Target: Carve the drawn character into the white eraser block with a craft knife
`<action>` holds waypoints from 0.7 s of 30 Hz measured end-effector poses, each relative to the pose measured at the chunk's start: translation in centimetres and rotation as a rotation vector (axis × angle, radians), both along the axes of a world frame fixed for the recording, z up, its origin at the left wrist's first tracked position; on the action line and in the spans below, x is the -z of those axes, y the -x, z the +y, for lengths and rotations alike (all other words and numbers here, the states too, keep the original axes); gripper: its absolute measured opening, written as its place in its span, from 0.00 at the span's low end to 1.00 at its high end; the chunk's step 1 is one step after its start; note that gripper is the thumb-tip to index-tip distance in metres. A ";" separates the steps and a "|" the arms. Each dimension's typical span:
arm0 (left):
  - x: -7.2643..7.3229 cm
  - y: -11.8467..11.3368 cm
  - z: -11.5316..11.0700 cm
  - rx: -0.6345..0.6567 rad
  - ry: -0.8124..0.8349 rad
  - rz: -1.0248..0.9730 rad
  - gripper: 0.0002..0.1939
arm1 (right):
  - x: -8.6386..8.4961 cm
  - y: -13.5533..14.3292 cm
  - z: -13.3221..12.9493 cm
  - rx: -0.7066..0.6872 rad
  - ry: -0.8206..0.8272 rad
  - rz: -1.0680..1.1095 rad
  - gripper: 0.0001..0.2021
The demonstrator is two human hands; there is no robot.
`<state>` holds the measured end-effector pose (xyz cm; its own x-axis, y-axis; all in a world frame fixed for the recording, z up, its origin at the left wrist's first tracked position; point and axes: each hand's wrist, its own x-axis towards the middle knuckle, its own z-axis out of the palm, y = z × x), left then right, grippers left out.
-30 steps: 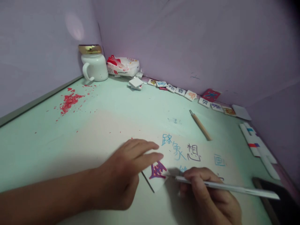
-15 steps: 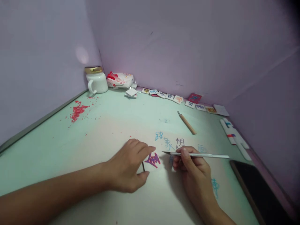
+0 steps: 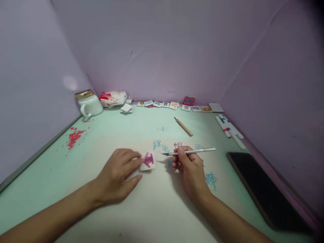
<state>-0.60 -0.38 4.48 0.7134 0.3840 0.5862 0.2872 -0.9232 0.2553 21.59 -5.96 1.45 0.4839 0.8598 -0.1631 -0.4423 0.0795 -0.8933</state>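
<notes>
My right hand (image 3: 191, 165) is closed around a slim silver craft knife (image 3: 199, 151), held nearly level above the table, its dark pointed blade to the left. A small white square tile (image 3: 149, 161) with a purple character lies left of that point. The fingertips of my left hand (image 3: 120, 177) touch the tile's left side; its thumb is apart from the fingers, just below the tile. Blue and purple characters are written on the tabletop (image 3: 141, 209), partly covered by my right hand. A wooden-handled carving tool (image 3: 183, 127) lies beyond the hands.
A black phone (image 3: 263, 189) lies at the right, with white markers (image 3: 229, 130) behind it. Along the back wall runs a row of character tiles (image 3: 165, 105). A white lidded mug (image 3: 90, 105), a tissue pack (image 3: 113, 98) and red shavings (image 3: 75, 138) are at the left.
The camera view has shifted, so everything sits further left. My left fingers have come off the tile's top and bottom edges to its left side. The knife stays in my right hand.
</notes>
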 end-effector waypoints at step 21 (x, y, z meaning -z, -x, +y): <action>0.9 -1.6 1.3 -0.096 0.751 -0.004 0.22 | 0.4 -1.1 0.3 0.029 0.001 -0.059 0.21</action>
<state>0.99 0.93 3.56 0.6550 0.7416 0.1451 0.3553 -0.4717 0.8070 22.68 -5.64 1.06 0.5175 0.8451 -0.1342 -0.3861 0.0907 -0.9180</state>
